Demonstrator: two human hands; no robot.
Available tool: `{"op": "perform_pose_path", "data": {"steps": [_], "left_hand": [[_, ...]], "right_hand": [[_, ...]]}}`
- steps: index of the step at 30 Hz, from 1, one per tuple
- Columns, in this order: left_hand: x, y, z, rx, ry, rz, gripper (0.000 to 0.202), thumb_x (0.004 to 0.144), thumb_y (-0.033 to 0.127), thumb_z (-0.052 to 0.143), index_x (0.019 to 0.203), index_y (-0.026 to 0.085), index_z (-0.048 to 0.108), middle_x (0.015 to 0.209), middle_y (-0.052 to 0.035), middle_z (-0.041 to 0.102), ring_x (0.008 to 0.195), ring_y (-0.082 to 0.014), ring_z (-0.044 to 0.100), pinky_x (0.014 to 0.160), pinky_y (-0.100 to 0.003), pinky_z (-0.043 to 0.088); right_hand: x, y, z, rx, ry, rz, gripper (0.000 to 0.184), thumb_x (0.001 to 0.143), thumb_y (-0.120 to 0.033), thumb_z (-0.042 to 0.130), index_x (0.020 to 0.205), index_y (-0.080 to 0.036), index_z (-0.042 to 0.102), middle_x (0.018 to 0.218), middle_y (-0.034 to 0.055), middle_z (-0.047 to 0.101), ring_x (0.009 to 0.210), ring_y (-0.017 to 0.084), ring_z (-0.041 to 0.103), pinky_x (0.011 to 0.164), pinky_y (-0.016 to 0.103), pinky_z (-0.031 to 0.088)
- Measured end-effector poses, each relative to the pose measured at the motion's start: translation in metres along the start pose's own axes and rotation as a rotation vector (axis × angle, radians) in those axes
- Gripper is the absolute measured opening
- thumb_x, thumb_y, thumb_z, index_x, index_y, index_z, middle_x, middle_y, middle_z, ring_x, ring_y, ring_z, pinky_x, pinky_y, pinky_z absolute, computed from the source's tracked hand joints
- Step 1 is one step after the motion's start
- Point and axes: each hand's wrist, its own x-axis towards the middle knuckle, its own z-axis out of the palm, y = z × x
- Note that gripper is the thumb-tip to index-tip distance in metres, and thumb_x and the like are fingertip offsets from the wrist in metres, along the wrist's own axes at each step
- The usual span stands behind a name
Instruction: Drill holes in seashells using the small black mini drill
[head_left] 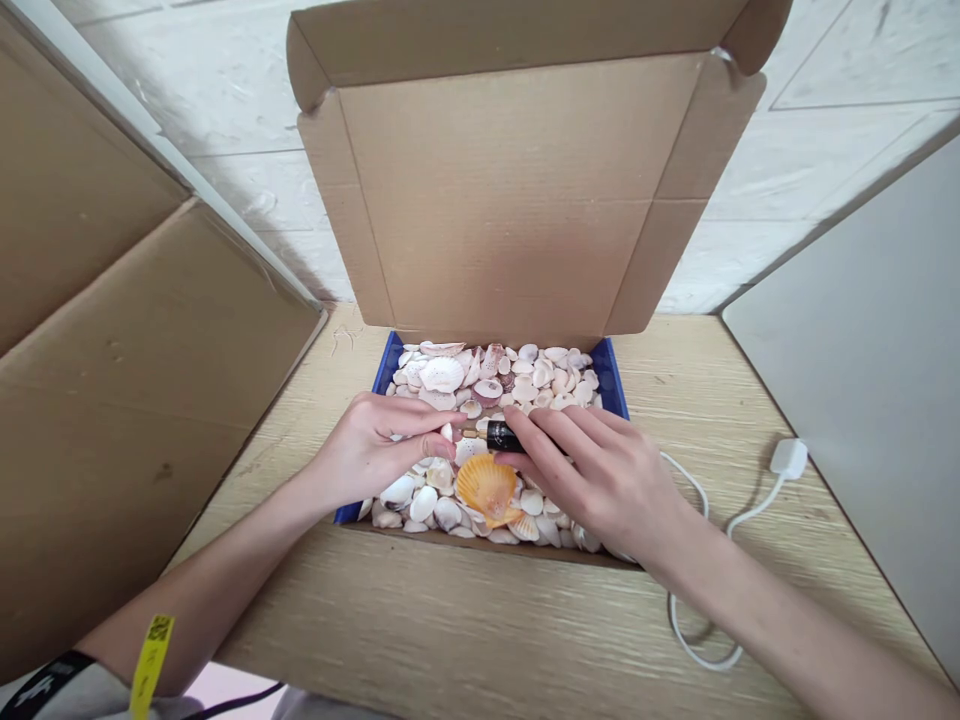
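Between the thumb and fingers of my left hand (382, 445) is a small white seashell (448, 432). My right hand (592, 465) grips a small black electric hand drill (504, 437) with a brass-coloured chuck. The drill's tip points left at the shell; whether it touches cannot be made out. Both hands are above an open cardboard box (487, 190) with blue side walls, filled with pale shells. A large orange scallop shell (486, 488) lies on the pile just below the drill. Part of the drill's body is hidden under my right fingers.
A white cable (739, 520) with a white plug (789, 459) curls over the wooden table (420, 620) on the right. Tall cardboard (150, 330) stands on the left and a grey panel (862, 330) on the right. Behind the raised lid is a white brick wall (225, 90).
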Motion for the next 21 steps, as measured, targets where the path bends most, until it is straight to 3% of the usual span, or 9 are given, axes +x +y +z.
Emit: {"op": "perform_pose_path", "data": {"steps": [7,17,21], "left_hand": [[-0.0039,0.0002,0.002,0.029,0.011,0.12,0.023,0.087,0.016,0.061,0.104,0.022,0.075,0.079,-0.003,0.078,0.067,-0.0129,0.072,0.067,-0.019,0.057],[-0.0091,0.0025,0.0042,0.041,-0.017,0.075,0.032,0.088,0.012,0.054,0.109,0.027,0.073,0.094,-0.0023,0.078,0.068,-0.0118,0.072,0.068,-0.02,0.059],[-0.0066,0.005,0.0041,0.055,0.03,0.122,0.029,0.081,0.012,0.067,0.106,0.025,0.074,0.094,-0.0033,0.078,0.075,-0.0134,0.073,0.074,-0.02,0.058]], "right_hand": [[0.0,-0.0009,0.0018,0.034,-0.009,0.0,0.029,0.095,-0.03,0.051,0.107,-0.005,0.06,0.074,0.0031,0.064,0.065,0.012,0.056,0.055,0.027,0.043],[-0.0007,-0.0043,0.0072,0.136,-0.064,0.004,0.033,0.096,-0.034,0.048,0.108,-0.004,0.059,0.075,0.004,0.064,0.066,0.013,0.058,0.054,0.028,0.046],[-0.0005,-0.0031,0.0059,0.164,-0.057,0.02,0.033,0.096,-0.033,0.049,0.109,-0.004,0.058,0.075,0.0036,0.064,0.065,0.013,0.057,0.054,0.027,0.046]]}}
